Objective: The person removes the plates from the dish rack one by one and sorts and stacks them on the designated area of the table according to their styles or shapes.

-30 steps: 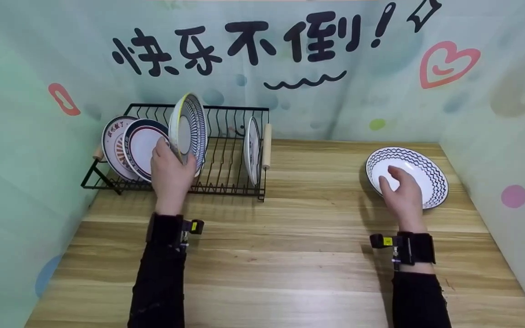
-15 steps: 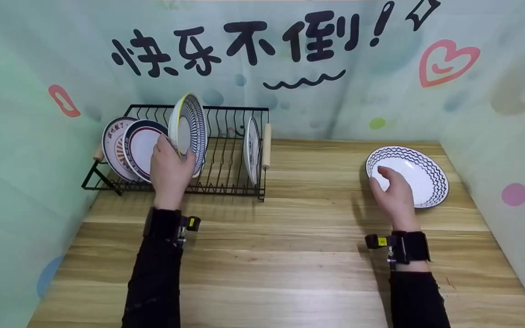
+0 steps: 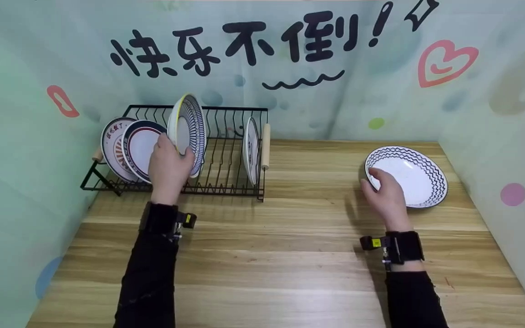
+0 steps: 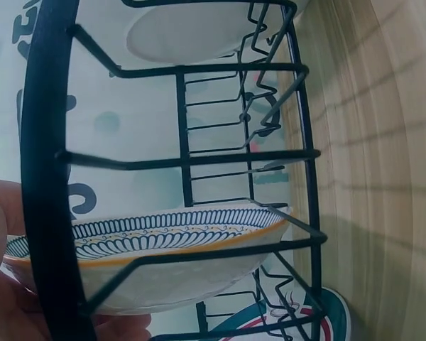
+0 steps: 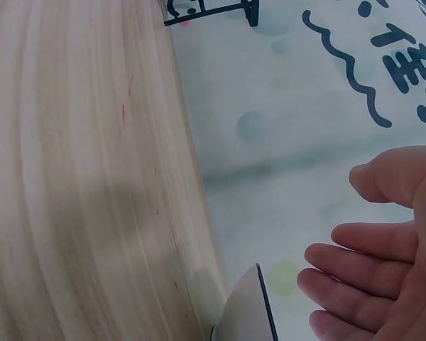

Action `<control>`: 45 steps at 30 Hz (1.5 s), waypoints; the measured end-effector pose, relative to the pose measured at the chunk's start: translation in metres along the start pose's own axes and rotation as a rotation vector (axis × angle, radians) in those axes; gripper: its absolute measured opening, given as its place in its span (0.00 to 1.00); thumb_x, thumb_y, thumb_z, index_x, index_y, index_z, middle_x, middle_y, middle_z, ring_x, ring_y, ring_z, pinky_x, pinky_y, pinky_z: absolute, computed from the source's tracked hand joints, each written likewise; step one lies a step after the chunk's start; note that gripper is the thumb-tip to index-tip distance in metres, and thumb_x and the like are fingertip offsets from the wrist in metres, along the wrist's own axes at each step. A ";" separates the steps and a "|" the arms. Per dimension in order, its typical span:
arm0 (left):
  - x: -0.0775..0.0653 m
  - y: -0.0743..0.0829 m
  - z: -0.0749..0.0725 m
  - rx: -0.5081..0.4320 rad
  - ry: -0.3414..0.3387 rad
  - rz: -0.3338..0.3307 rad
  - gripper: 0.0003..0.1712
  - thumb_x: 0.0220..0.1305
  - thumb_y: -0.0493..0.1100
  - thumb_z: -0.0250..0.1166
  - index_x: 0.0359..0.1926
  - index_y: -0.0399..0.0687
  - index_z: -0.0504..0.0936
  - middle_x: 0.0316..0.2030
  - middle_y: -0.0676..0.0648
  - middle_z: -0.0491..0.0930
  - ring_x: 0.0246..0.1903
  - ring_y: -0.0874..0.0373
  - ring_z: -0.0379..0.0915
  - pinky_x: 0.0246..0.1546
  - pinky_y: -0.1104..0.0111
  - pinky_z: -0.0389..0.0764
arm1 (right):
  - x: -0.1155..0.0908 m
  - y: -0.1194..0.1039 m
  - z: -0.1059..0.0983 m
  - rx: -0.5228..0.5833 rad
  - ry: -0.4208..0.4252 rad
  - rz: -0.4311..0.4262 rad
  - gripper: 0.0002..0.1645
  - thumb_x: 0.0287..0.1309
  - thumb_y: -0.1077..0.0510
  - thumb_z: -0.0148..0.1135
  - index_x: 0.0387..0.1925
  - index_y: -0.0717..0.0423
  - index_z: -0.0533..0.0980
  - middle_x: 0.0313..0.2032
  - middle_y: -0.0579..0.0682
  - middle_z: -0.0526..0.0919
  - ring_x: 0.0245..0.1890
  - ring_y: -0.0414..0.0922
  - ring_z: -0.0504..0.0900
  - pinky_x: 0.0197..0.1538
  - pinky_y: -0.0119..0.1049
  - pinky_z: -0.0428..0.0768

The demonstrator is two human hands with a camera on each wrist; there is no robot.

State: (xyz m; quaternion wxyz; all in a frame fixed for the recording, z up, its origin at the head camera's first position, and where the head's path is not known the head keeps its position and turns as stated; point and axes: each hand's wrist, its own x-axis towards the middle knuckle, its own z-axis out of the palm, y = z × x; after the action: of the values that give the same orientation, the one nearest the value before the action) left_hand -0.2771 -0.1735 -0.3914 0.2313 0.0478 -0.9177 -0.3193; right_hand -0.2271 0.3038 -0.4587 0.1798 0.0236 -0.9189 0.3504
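In the head view my left hand [image 3: 169, 171] grips a white bowl with a yellow rim [image 3: 194, 120] and blue inner pattern. The bowl stands on edge in the black wire dish rack [image 3: 219, 108]; the left wrist view catches its outer side [image 4: 177, 280] behind the wires, thumb and fingers at its rim. My right hand [image 3: 385, 198] holds nothing. It hovers by the near left side of a white oval dish [image 3: 419, 175] with black wavy lines, overlapping its edge. From the right wrist, the fingers [image 5: 362, 273] look relaxed and the thumb stands apart.
Two plates lean at the rack's left end, one dark-rimmed [image 3: 144, 146], one orange-patterned [image 3: 113, 143]. Another plate [image 3: 252, 155] stands upright near the right wooden handle [image 3: 266, 146]. The wooden table [image 3: 299, 237] is bounded by printed cloth walls [image 3: 308, 109].
My right hand has drifted left from over the oval dish toward its left edge. My left hand keeps its grip on the bowl, its forearm shifting slightly left.
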 end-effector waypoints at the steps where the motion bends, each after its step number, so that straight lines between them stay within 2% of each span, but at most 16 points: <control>1: 0.001 0.000 0.000 0.003 -0.003 -0.002 0.29 0.63 0.45 0.60 0.57 0.26 0.67 0.43 0.29 0.76 0.40 0.33 0.76 0.39 0.43 0.78 | 0.000 0.000 0.001 0.001 -0.002 -0.004 0.26 0.66 0.60 0.59 0.59 0.74 0.71 0.56 0.71 0.76 0.60 0.64 0.71 0.66 0.53 0.65; 14: 0.003 -0.002 -0.001 0.042 -0.008 -0.027 0.26 0.64 0.46 0.59 0.52 0.26 0.68 0.40 0.29 0.78 0.37 0.33 0.78 0.35 0.42 0.78 | 0.000 -0.007 0.006 -0.003 -0.044 -0.027 0.27 0.65 0.61 0.59 0.60 0.74 0.70 0.58 0.71 0.74 0.61 0.64 0.70 0.67 0.54 0.63; 19: 0.002 -0.002 0.000 0.084 -0.004 -0.020 0.23 0.65 0.44 0.57 0.49 0.26 0.69 0.37 0.29 0.79 0.33 0.32 0.78 0.31 0.42 0.78 | 0.000 -0.007 0.008 -0.003 -0.044 -0.036 0.26 0.65 0.61 0.60 0.59 0.74 0.71 0.57 0.71 0.75 0.61 0.64 0.71 0.67 0.52 0.64; 29: 0.003 -0.002 0.003 0.112 0.004 -0.016 0.17 0.64 0.39 0.54 0.43 0.24 0.71 0.34 0.27 0.80 0.31 0.31 0.79 0.30 0.41 0.77 | -0.001 -0.010 0.008 -0.008 -0.048 -0.046 0.27 0.65 0.60 0.60 0.60 0.74 0.70 0.58 0.71 0.74 0.61 0.64 0.70 0.67 0.54 0.64; 36: 0.002 -0.003 0.003 0.107 -0.023 -0.044 0.15 0.61 0.36 0.52 0.41 0.24 0.72 0.31 0.28 0.80 0.30 0.31 0.79 0.29 0.41 0.76 | -0.001 -0.010 0.009 -0.011 -0.059 -0.051 0.27 0.66 0.60 0.59 0.61 0.74 0.70 0.58 0.72 0.74 0.62 0.64 0.70 0.68 0.54 0.63; 45: 0.000 -0.001 0.005 0.065 -0.018 -0.069 0.14 0.62 0.35 0.52 0.43 0.24 0.70 0.33 0.27 0.80 0.33 0.30 0.79 0.32 0.41 0.77 | -0.002 -0.013 0.009 0.000 -0.064 -0.054 0.28 0.66 0.59 0.59 0.62 0.73 0.69 0.59 0.71 0.74 0.62 0.64 0.70 0.68 0.54 0.63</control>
State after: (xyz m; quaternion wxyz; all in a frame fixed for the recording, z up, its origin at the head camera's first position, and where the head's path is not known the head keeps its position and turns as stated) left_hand -0.2800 -0.1714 -0.3953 0.2100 0.0838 -0.9275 -0.2977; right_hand -0.2258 0.2881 -0.4571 0.1595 0.0595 -0.9232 0.3446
